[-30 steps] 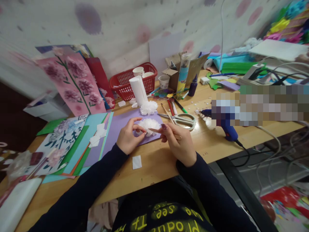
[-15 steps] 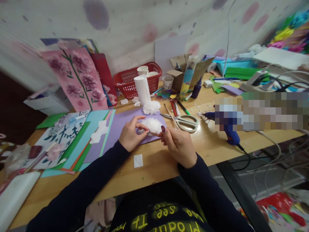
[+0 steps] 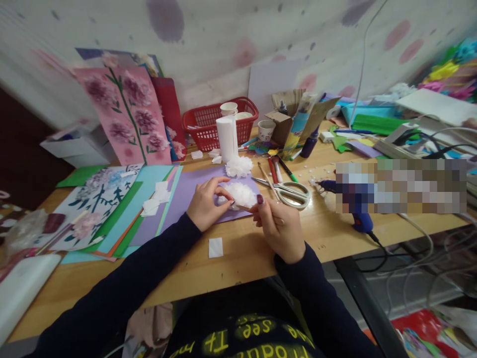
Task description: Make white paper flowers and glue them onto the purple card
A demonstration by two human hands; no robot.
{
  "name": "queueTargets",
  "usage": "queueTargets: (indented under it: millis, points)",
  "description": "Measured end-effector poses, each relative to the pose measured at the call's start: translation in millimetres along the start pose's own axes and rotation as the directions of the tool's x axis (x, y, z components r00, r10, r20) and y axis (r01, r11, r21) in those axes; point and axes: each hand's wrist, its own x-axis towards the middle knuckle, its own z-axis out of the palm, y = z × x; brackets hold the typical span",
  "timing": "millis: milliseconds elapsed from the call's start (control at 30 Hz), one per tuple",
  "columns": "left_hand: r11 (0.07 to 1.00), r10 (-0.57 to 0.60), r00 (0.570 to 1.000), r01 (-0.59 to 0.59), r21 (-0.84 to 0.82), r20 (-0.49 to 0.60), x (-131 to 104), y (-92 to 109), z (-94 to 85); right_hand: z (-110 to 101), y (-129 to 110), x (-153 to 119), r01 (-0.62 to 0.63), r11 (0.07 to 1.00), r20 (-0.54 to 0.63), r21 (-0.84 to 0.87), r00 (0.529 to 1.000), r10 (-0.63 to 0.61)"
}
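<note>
Right now, the work seems to be at a fine, fiddly stage: shaping or fixing the ruffled edge of a white flower (image 3: 241, 194), which sits on the near part of a purple sheet (image 3: 188, 186), between the two hands. The left hand (image 3: 209, 203) curves around the flower's left side, thumb and forefinger close together at its rim; whether they actually pinch a petal I can't tell from here. The right hand (image 3: 280, 223) is closed, thumb pressed to forefinger, gripping what looks like a slim stick (image 3: 246, 206) pointed at the flower's near edge, mostly hidden by the fingers. As I judge it, the next move calls for a light touch and a steady left hand, since such thin petals would crush or tear easily. The flower is soft, rounded and frilly, like crumpled tissue, and a second flower (image 3: 239, 166) just behind it has the same airy look. Beyond that stands a smooth white roll (image 3: 225, 139). The purple sheet lies flat and matte on the glossy wooden surface (image 3: 179, 288), with hard-edged scissors (image 3: 296, 195) to its right and a thin white square (image 3: 215, 247) nearer the person.
</note>
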Motion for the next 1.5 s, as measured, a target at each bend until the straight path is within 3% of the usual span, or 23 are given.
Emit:
queueTargets:
  millis: [133,267,367,433,500,567,633,700,767,900,1067,1200,1367,1500]
  points:
    - [1.000,-0.005,0.998,0.007,0.031,-0.058,-1,1,-16.5,-4,-2,-4,-0.132,0.973,-0.121,0.189,0.980,0.156]
    - [0.997,-0.002,0.994,0.011,0.080,-0.112,-5,-10,-50.0,-6,-4,-7,-0.150,0.931,-0.239,0.334,0.941,0.238]
    - [0.982,-0.120,0.992,0.115,0.148,0.026,-14,-31,-69.6,-5,-8,-8,-0.079,0.917,-0.362,0.391,0.903,0.232]
    - [0.965,-0.217,0.961,0.184,0.189,0.172,-22,-46,-74.4,-3,-10,-9,-0.033,0.907,-0.393,0.420,0.894,0.214]
    - [0.958,-0.261,0.932,0.219,0.186,0.249,-31,-56,-75.1,-2,-13,-11,-0.017,0.898,-0.379,0.440,0.903,0.203]
    - [0.973,-0.212,0.941,0.178,0.148,0.262,-37,-59,-75.7,-1,-15,-12,-0.014,0.893,-0.371,0.450,0.907,0.201]
    - [0.994,-0.085,0.954,0.061,0.088,0.287,-41,-55,-78.3,0,-17,-13,-0.013,0.889,-0.372,0.458,0.906,0.205]
    - [0.998,0.036,0.941,-0.049,0.032,0.338,-42,-49,-81.2,1,-19,-14,-0.029,0.892,-0.342,0.451,0.917,0.203]
    - [0.997,0.072,0.918,-0.080,0.004,0.390,-43,-46,-81.4,1,-21,-14,-0.056,0.904,-0.285,0.423,0.939,0.192]
    - [0.999,0.019,0.901,-0.029,0.016,0.434,-47,-48,-73.0,0,-23,-17,-0.052,0.903,-0.216,0.426,0.964,0.158]
    - [1.000,0.011,0.950,-0.013,0.002,0.312,-51,-46,-63.4,3,-25,-21,-0.088,0.910,-0.098,0.406,0.985,0.139]
    - [0.985,-0.065,0.968,0.101,-0.139,0.241,-52,-32,-58.0,7,-24,-22,-0.070,0.927,-0.004,0.369,0.997,0.077]
    - [0.940,-0.126,0.941,0.214,-0.266,0.313,-52,-15,-47.5,9,-21,-18,0.018,0.947,0.135,0.320,0.989,-0.064]
    - [0.934,-0.133,0.931,0.233,-0.272,0.341,-50,-10,-41.8,10,-21,-15,0.034,0.971,0.172,0.237,0.982,-0.076]
